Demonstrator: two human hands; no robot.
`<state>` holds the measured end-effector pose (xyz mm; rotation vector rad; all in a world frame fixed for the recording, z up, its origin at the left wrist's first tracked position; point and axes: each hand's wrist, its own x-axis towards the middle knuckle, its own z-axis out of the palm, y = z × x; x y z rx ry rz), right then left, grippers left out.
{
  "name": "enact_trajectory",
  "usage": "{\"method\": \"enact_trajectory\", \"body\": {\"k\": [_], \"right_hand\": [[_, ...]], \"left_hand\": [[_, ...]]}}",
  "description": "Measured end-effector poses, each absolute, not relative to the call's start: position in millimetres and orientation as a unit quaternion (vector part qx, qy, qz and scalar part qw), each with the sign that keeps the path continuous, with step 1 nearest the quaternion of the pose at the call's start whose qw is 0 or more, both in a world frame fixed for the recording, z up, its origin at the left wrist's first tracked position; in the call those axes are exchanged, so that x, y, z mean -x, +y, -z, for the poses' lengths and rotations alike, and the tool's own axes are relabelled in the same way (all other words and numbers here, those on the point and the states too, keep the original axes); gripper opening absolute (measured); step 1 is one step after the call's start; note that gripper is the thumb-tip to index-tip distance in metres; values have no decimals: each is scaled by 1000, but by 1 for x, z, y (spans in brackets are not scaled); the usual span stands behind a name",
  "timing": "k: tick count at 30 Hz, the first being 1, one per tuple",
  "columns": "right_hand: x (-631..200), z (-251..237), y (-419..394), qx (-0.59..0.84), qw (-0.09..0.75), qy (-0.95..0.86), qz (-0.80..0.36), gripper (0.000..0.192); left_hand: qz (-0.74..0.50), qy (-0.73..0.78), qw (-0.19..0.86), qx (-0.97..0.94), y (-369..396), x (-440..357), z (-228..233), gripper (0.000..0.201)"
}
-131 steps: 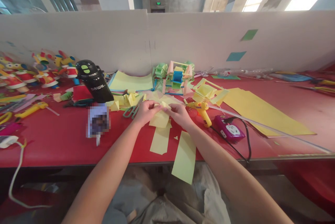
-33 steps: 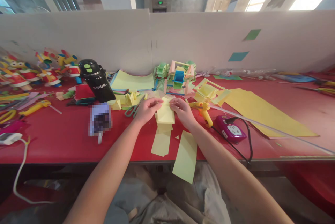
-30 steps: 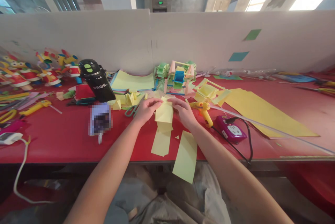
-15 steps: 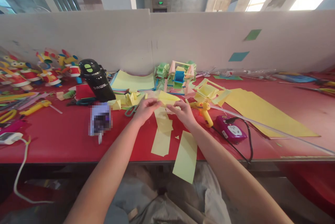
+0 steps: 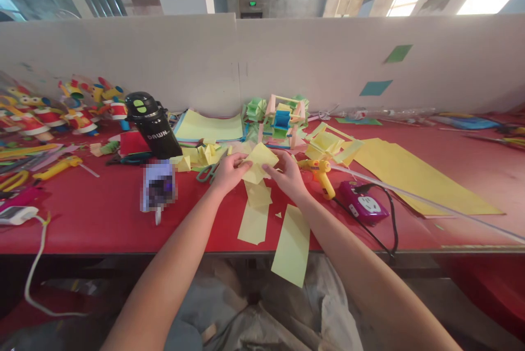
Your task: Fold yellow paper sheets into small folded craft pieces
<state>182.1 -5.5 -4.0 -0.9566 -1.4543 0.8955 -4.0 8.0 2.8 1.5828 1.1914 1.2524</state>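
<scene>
Between my hands is a yellow sheet of paper (image 5: 261, 158), creased across and showing a squarish, diamond-like face toward me. My left hand (image 5: 230, 171) pinches its left edge with thumb and fingers. At the right edge, my right hand (image 5: 287, 174) grips it the same way, with some fingers hidden behind. Below the held piece lie pale yellow paper strips (image 5: 254, 222), partly overlapping. Another yellow paper rectangle (image 5: 291, 244) sticks out over the table's front edge. Scissors with grey-green handles (image 5: 205, 173) rest just left of my left hand.
A yellow glue gun (image 5: 323, 177) and a purple power socket (image 5: 364, 202) with a black cord lie right. Large yellow sheets (image 5: 418, 179) are beyond. Behind stands a paper-and-stick model (image 5: 283, 120). A black bottle (image 5: 153, 127) leans at left, near folded yellow pieces (image 5: 200, 155).
The yellow paper in my hands has turned from a flat, narrow view to a diamond-shaped face tilted toward me. Both hands keep hold of it in nearly the same place.
</scene>
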Motion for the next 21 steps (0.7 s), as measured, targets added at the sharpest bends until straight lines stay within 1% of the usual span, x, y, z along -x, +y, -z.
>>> {"method": "enact_trajectory", "body": {"k": [2, 4, 9, 17, 21], "right_hand": [[-183, 7, -4, 416, 573, -623, -333, 47], [-183, 10, -3, 417, 569, -642, -302, 41], [-184, 13, -2, 434, 546, -661, -279, 27], [-184, 12, -3, 439, 544, -663, -267, 32], [-185, 9, -4, 435, 551, -662, -261, 37]], "left_hand": [[-487, 483, 370, -627, 7, 4, -3, 32], [-478, 478, 364, -641, 6, 4, -3, 32], [-470, 473, 364, -650, 3, 3, -6, 29], [-466, 495, 361, -639, 5, 2, -5, 25], [-466, 507, 347, -637, 7, 3, -3, 27]]}}
